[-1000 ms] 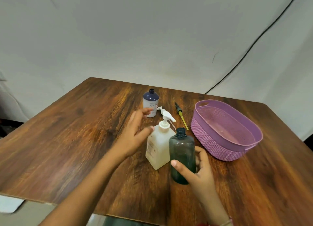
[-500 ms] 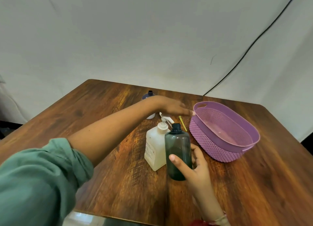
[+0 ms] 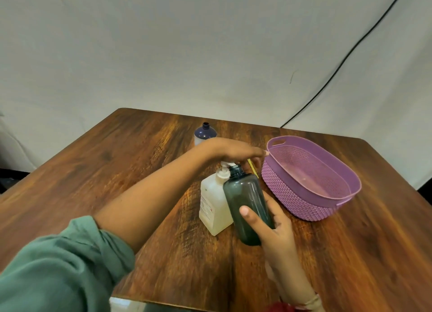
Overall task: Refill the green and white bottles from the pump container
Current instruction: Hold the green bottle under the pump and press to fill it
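1. The right hand (image 3: 274, 227) gripped the green bottle (image 3: 245, 202) near its base, thumb across the front and fingers curled behind.
2. The green bottle was tilted, its dark neck leaning toward the pump head (image 3: 227, 165). Its base was close to the table (image 3: 117, 171), though contact could not be judged.
3. The pump container (image 3: 214, 206), cream-white and square-sided, stood upright on the table, touching or just beside the green bottle on its left.
4. A pale label on the pump container's front carried small print and a red mark, all too small to read.
5. The left hand (image 3: 233, 150) lay flat over the pump head, fingers straight and close together, with the fingertips at the rim of the purple basket (image 3: 327, 202).
6. The white bottle (image 3: 204, 135), with a dark blue shoulder and an uncapped neck, stood farther back. Its lower part was hidden behind the left hand, so no writing showed.
7. A thin yellow stick (image 3: 254, 170) showed between the green bottle and the basket.
8. A green sleeve (image 3: 58, 269) was pushed up the left arm.
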